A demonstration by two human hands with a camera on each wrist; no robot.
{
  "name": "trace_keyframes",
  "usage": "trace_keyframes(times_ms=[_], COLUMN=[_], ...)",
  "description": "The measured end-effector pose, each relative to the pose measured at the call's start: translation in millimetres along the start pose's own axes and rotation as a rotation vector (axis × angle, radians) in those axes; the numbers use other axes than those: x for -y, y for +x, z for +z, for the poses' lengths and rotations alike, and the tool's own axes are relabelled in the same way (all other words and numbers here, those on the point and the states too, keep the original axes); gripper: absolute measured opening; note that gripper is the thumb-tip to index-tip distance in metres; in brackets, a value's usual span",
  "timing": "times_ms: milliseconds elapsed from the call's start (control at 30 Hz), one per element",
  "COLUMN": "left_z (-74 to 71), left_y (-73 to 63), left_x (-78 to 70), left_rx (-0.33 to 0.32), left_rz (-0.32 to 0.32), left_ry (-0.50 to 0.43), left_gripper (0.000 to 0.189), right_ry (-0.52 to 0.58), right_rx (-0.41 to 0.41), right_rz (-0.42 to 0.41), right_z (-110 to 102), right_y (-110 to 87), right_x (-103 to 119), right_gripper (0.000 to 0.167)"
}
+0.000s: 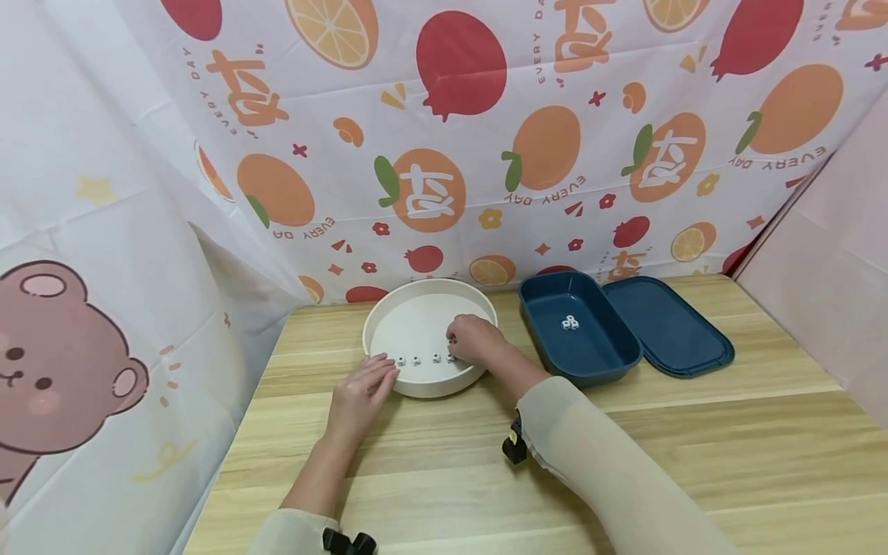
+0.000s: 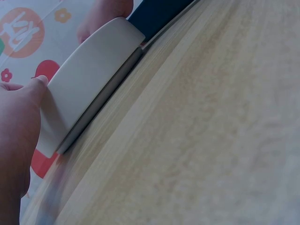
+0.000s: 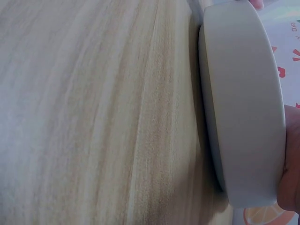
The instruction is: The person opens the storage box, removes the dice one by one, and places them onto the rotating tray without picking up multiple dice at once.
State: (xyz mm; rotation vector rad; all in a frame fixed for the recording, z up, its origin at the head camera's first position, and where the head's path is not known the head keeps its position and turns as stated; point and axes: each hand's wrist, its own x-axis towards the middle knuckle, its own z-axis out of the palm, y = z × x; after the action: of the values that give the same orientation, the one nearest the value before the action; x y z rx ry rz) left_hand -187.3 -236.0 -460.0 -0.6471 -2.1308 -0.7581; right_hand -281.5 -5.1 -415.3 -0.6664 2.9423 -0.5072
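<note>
Inside the round off-white tray (image 1: pixel 416 389), several small white dice (image 1: pixel 416 361) with dark pips sit in a row near the front. My left hand (image 1: pixel 361 393) rests at the tray's left front rim, fingers reaching over it and the thumb (image 2: pixel 40 83) against the rim's top edge. Over the tray's right side, my right hand (image 1: pixel 475 341) pinches a die between curled fingertips, mostly hidden by the hand. Close below those fingertips is the right end of the row. The right wrist view shows mainly the tray's outer wall (image 3: pixel 246 103), with part of the hand (image 3: pixel 291 159) beyond it.
Right of the tray stands a dark blue rectangular box (image 1: pixel 590 362) holding a few white dice (image 1: pixel 570 323). Its matching blue lid (image 1: pixel 669 324) lies beside it on the wooden table (image 1: pixel 444 478). A fruit-patterned curtain (image 1: pixel 458 193) hangs behind the table.
</note>
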Motion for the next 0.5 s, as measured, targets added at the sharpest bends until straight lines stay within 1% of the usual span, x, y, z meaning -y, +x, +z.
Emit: trace_keyframes(times_ms=[67,167,300,400,500], left_z=[0.2,0.0,0.2,0.9,1.6], left_y=[0.4,0.8,1.3,1.4,0.2], left_x=[0.4,1.1,0.8,0.6,1.0], left_rx=[0.003,0.011,0.018,0.01,-0.004], left_rz=[0.0,-0.005,-0.012,-0.005,0.008], left_ry=[0.003,0.008,0.001,-0.001,0.005], left_gripper=[0.012,0.013,0.013,0.014,0.014], right_ry=[0.011,0.062,0.125,0.152,0.153], right_rx=[-0.002,0.004,-0.025,-0.068,-0.119], right_rz=[-0.002,0.009,0.026,0.05,0.058], right_z=[-0.6,-4.1,-16.2,-31.9,-46.7], right_y=[0.2,-0.5,-3.2,-9.4,-16.6], right_x=[-0.9,-1.9,-9.4,-22.3,-44.6], right_gripper=[0.012,0.021,0.029,0.03,0.029])
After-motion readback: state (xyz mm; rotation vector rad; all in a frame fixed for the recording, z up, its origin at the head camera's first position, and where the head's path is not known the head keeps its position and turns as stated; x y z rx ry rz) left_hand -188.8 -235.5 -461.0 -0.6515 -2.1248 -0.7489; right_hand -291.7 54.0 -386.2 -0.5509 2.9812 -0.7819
